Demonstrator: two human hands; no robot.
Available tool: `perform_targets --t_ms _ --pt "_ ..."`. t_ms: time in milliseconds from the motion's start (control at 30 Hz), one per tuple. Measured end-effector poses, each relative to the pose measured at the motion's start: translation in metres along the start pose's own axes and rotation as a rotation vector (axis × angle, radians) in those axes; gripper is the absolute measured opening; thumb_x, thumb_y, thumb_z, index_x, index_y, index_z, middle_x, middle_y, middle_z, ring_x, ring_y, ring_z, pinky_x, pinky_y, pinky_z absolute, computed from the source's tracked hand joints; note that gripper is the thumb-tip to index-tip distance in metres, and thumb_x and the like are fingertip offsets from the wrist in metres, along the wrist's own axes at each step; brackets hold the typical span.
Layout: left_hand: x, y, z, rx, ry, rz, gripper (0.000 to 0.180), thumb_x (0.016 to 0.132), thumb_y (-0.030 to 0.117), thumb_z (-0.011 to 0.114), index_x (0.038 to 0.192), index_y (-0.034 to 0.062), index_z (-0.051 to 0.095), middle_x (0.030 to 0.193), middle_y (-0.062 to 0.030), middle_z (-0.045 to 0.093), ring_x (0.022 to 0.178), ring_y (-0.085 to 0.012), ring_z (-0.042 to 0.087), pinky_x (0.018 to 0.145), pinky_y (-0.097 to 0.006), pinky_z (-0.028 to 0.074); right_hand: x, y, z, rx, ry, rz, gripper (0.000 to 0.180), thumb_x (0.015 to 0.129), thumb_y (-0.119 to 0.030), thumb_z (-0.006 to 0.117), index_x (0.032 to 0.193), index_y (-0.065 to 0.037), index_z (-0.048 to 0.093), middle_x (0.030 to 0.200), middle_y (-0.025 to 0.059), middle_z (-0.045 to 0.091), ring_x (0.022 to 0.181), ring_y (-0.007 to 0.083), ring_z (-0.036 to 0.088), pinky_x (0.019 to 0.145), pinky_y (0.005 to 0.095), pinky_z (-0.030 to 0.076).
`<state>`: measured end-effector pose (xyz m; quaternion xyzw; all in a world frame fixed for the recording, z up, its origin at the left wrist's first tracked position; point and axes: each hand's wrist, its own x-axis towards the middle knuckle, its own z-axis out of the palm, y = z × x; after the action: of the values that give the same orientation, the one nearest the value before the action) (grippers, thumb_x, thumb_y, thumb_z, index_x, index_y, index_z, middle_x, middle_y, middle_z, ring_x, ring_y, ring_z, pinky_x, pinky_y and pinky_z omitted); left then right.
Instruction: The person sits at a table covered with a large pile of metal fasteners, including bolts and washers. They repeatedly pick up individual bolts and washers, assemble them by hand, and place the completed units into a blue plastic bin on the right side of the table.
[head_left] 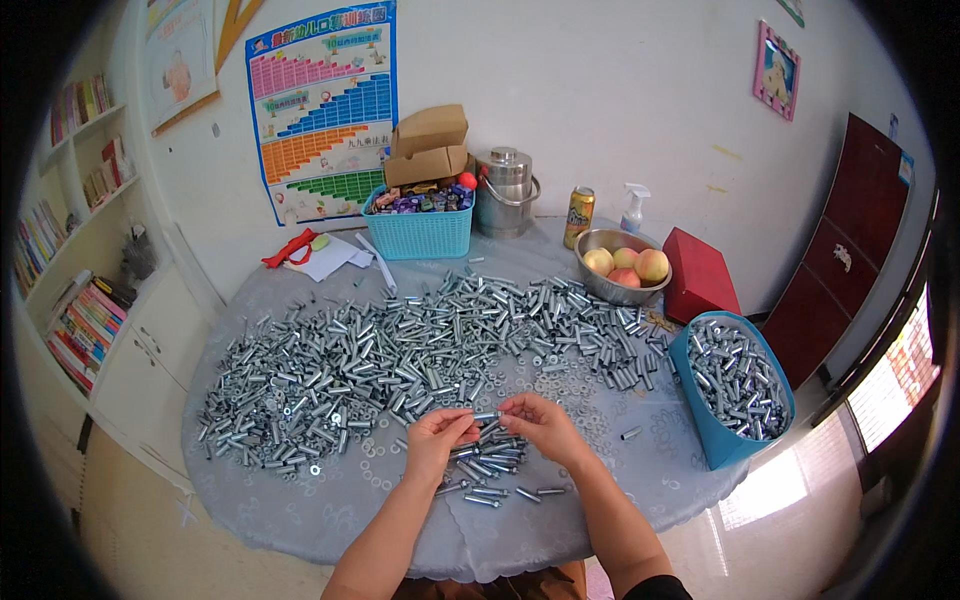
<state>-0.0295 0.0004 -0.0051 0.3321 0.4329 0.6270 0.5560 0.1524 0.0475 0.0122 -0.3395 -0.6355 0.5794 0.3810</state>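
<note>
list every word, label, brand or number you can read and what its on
Wall chart: large title along the top, smaller lettering below; I won't copy its words.
Yellow can: label too small to read.
Book spines: too small to read.
Metal pieces: no writing visible.

Centre: metal fastener [486, 415], its ends partly covered by the hands [543, 425], details too small to tell. Lower edge: black sleeve [658, 588], cut off. Upper left: yellow triangle [232, 32], cut off.

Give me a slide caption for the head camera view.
Left hand and right hand hold a small metal piece over a table heaped with metal parts.
</note>
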Motion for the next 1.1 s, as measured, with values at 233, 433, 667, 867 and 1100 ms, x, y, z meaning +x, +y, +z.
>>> perform_targets --t_ms 233,433,667,867,1100 --pt "0.001 -0.008 0.002 0.340 -0.022 0.222 0.014 0.079 0.001 0.064 0.093 -0.0014 0.065 0.084 -0.0074 0.065 0.074 -0.0114 0.062 0.068 -0.024 0.051 0.002 0.009 -0.002 -0.198 0.045 0.093 0.019 0.087 -0.014 0.058 0.100 0.000 0.058 0.084 0.0066 0.061 0.078 0.0117 0.058 0.070 0.0255 0.047" --pt "-0.001 -0.001 0.005 0.829 -0.016 0.775 0.012 0.073 0.008 0.070 0.083 0.0027 0.067 0.080 -0.0090 0.065 0.074 -0.0169 0.060 0.066 -0.028 0.048 0.000 0.005 -0.005 -0.733 0.191 -0.133 0.022 0.079 -0.023 0.064 0.088 -0.003 0.065 0.082 0.0124 0.063 0.076 0.0261 0.059 0.068 0.0344 0.047" --pt "0.002 0.090 -0.021 0.589 0.234 0.493 0.010 0.079 0.007 0.066 0.087 0.0018 0.066 0.085 -0.0041 0.065 0.070 -0.0067 0.058 0.061 -0.021 0.045 -0.001 0.016 -0.007 -0.727 0.226 -0.241 0.016 0.078 -0.019 0.062 0.083 -0.005 0.067 0.080 0.0126 0.063 0.079 0.0301 0.059 0.070 0.0387 0.047" --pt "-0.008 0.082 -0.076 1.362 -0.080 0.495 0.019 0.071 0.001 0.063 0.089 0.0077 0.066 0.087 -0.0087 0.061 0.087 -0.0262 0.054 0.077 -0.034 0.045 -0.002 0.010 -0.004 -0.727 0.222 -0.271 0.014 0.078 -0.017 0.062 0.083 -0.005 0.066 0.082 0.0129 0.064 0.080 0.0305 0.060 0.072 0.0384 0.047" --pt "-0.015 0.060 -0.072 1.587 -0.394 0.612 0.023 0.070 0.000 0.058 0.092 0.0052 0.062 0.090 -0.0073 0.058 0.091 -0.0275 0.050 0.081 -0.036 0.043 -0.005 0.004 -0.009 -0.717 0.226 -0.271 0.016 0.078 -0.016 0.063 0.087 -0.003 0.067 0.086 0.0128 0.064 0.082 0.0293 0.060 0.073 0.0360 0.047"
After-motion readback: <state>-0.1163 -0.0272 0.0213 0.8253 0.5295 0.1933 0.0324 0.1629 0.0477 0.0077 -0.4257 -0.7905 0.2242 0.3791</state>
